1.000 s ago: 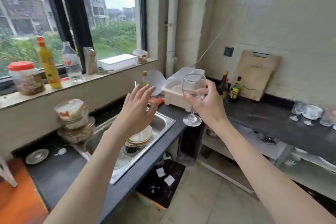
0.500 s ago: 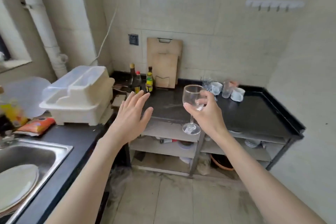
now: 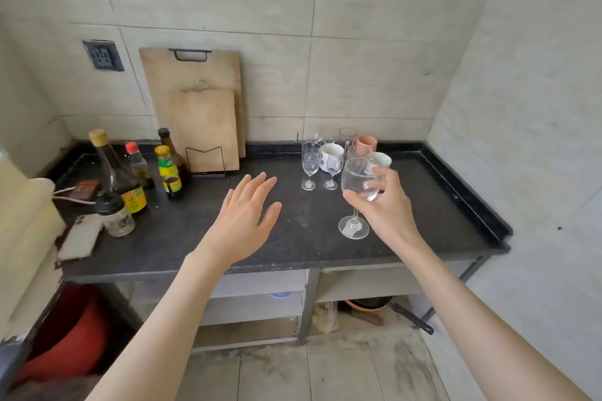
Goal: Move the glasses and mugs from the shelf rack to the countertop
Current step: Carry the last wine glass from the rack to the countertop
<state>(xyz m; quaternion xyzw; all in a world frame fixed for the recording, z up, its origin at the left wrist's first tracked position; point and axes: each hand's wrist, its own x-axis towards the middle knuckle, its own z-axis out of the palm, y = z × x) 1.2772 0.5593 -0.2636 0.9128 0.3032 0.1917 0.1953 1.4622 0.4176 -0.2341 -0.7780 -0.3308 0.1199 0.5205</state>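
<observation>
My right hand [image 3: 389,209] holds a clear wine glass [image 3: 358,184] by its bowl, upright, above the black countertop [image 3: 293,231]; whether its foot touches the surface I cannot tell. Behind it stand two small stemmed glasses [image 3: 309,161], a white mug [image 3: 331,153], a pink mug [image 3: 365,144], another white mug [image 3: 381,158] and a clear glass at the back. My left hand [image 3: 247,215] hovers flat and open over the counter's middle, holding nothing.
Sauce bottles [image 3: 120,172] and a small jar [image 3: 115,216] crowd the counter's left. Two wooden cutting boards [image 3: 202,114] lean on the tiled wall. A phone [image 3: 79,238] lies at the left edge. Shelves [image 3: 260,303] sit below; a raised rim [image 3: 472,198] bounds the right.
The view has swung right from the sink and window to face the counter. My right hand has carried the wine glass along, now over the counter near the other glasses.
</observation>
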